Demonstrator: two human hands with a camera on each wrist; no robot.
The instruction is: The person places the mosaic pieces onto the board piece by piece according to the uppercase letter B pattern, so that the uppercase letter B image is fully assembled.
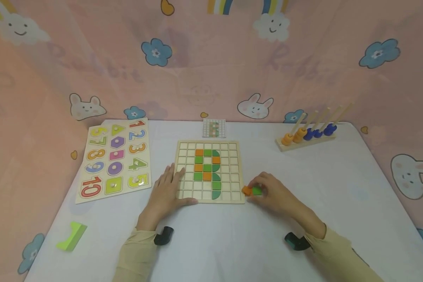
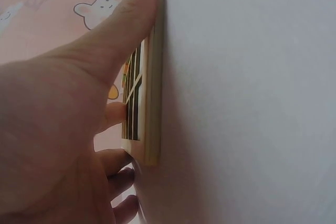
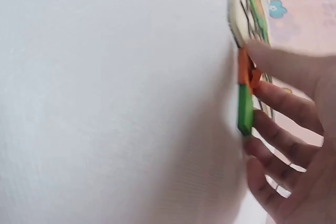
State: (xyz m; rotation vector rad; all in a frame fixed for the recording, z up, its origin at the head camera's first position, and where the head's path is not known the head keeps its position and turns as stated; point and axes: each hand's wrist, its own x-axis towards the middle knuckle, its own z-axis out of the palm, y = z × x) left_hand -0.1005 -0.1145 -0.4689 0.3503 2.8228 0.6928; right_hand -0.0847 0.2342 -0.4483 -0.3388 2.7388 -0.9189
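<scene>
A square wooden grid board (image 1: 229, 188) lies flat, with orange and green tiles (image 1: 207, 167) set in some of its cells; several green ones have a rounded side. My left hand (image 1: 165, 192) rests at the board's near left corner, fingers spread along the left side and thumb at the front edge. Beside the board's near right corner, my right hand (image 1: 273, 194) pinches a small orange block (image 3: 255, 78) between thumb and forefinger. Another orange block (image 3: 243, 66) and a green block (image 3: 245, 108) lie beneath those fingers on the table. The fingers partly hide these pieces.
Behind the board lies a small pattern card (image 1: 214, 128). A number and shape puzzle (image 1: 125, 156) sits to the left, and a light green block (image 1: 72, 236) nearer me. At the back right stands a peg stacker (image 1: 306, 143) with orange and blue beads.
</scene>
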